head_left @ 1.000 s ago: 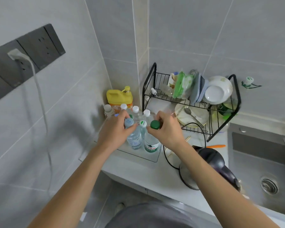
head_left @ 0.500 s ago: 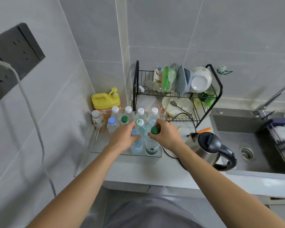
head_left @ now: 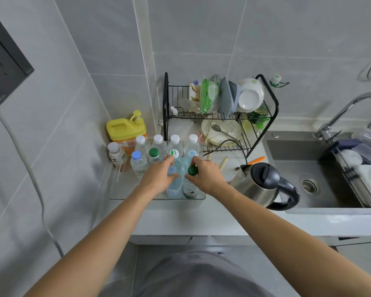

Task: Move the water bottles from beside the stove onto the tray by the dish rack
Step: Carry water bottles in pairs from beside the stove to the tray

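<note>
A clear tray [head_left: 124, 195] lies on the counter left of the black dish rack [head_left: 166, 108]. Several water bottles stand upright in it, in rows at its back. My left hand [head_left: 159, 177] grips the neck of a blue-capped bottle [head_left: 173, 189] at the tray's front right. Beside it, my right hand [head_left: 206, 175] grips the neck of a green-capped bottle [head_left: 190, 188]. Both bottles stand upright with their bases down in the tray. A white-capped bottle [head_left: 174, 146] stands just behind my fingers.
A yellow detergent jug [head_left: 124, 131] and a small white-capped bottle [head_left: 115, 154] stand left of the tray's back. A steel kettle [head_left: 263, 184] sits right of my right hand, its black cord looping to the rack. Chopsticks [head_left: 223, 162] lie on the counter. The sink [head_left: 321, 183] lies further right.
The camera has pulled back and swung right, showing more of the sink. Both hands stay on the two bottles, which have sunk lower into the tray's front right.
</note>
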### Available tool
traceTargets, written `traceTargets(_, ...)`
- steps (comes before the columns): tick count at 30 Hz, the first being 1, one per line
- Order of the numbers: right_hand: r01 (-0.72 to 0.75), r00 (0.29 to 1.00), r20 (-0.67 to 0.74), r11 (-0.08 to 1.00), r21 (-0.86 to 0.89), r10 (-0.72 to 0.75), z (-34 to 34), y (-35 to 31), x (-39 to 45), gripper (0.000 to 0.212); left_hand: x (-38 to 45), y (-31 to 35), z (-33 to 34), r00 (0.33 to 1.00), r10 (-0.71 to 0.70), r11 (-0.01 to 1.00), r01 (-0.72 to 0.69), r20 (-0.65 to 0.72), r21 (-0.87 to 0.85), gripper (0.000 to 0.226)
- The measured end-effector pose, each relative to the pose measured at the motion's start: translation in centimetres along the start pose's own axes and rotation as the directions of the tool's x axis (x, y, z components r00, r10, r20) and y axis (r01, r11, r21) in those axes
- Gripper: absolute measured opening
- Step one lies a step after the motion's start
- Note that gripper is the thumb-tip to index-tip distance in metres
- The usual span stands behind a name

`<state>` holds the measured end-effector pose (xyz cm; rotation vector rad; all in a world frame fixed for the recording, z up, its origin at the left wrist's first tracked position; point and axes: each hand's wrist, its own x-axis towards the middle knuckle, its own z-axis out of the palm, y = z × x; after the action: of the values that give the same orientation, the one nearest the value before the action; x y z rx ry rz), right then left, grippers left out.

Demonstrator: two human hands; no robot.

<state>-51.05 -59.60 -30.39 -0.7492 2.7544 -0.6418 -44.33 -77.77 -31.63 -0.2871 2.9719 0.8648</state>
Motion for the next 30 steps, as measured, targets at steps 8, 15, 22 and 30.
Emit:
traceTargets(8, 0.098, 0.994, 0.061, 0.992, -0.078, -0.094, -0.5, 0.3, 0.8, 0.034, -0.2, 0.2, 0.3, 0.999, 0.029, 0.997, -0.028, -0.014, 0.066, 0.031)
traceTargets(15, 0.106, 0.994, 0.041, 0.992, -0.063, -0.103, -0.2, 0.7, 0.9, 0.037, 0.3, -0.1, 0.3, 0.999, 0.042, 0.995, -0.044, 0.021, 0.094, 0.032)
traceTargets(22, 0.115, 0.993, 0.007, 0.993, -0.032, -0.115, 0.0, 1.1, 0.6, 0.037, 0.7, -0.3, 0.4, 0.998, 0.052, 0.99, -0.057, 0.04, 0.127, 0.034)
traceTargets(30, 0.123, 0.992, 0.008, 0.992, -0.01, -0.123, 0.0, 1.2, 0.7, 0.038, 0.8, -0.4, 0.5, 0.996, 0.079, 0.988, -0.083, 0.03, 0.13, 0.033)
